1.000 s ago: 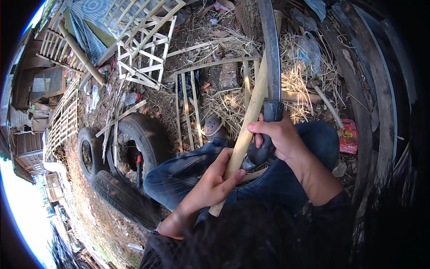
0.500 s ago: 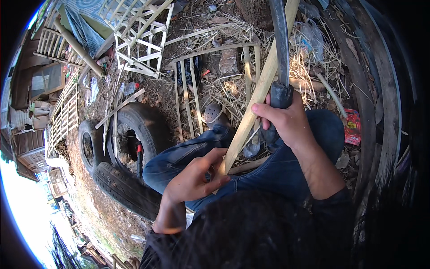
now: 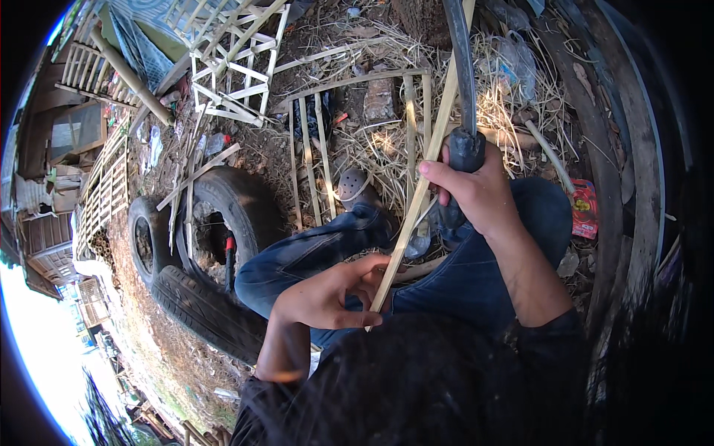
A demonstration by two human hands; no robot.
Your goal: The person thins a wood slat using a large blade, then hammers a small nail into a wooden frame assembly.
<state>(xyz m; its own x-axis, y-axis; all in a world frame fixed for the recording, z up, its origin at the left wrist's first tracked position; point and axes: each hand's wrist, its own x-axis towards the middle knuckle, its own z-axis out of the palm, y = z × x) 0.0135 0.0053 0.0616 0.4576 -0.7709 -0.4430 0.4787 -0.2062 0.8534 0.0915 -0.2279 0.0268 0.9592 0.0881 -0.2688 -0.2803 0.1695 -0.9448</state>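
A long pale bamboo strip [image 3: 402, 241] slants up from my lap past my right hand, its narrow edge toward me. Around its lower end the fingers and thumb of my left hand [image 3: 327, 293] are closed. My right hand [image 3: 482, 186] grips the black handle of a machete [image 3: 466, 152], whose dark blade points away from me alongside the strip. The right thumb lies by the strip's side; whether it presses on it I cannot tell. Below the handle, part of what sits under my right hand is hidden.
Old tyres [image 3: 238, 201] lie at my left, with a red-and-black tool [image 3: 230, 253] by them. A bamboo frame [image 3: 309, 160] rests on the ground ahead, near a brick [image 3: 379, 100]. Shavings [image 3: 513, 111] litter the far right, above a red packet [image 3: 584, 208]. A plank [image 3: 639, 186] edges the right.
The bamboo strip has been turned, so it shows a narrower side than before. My left fingers have shifted on its lower end. The right hand with the machete has barely moved.
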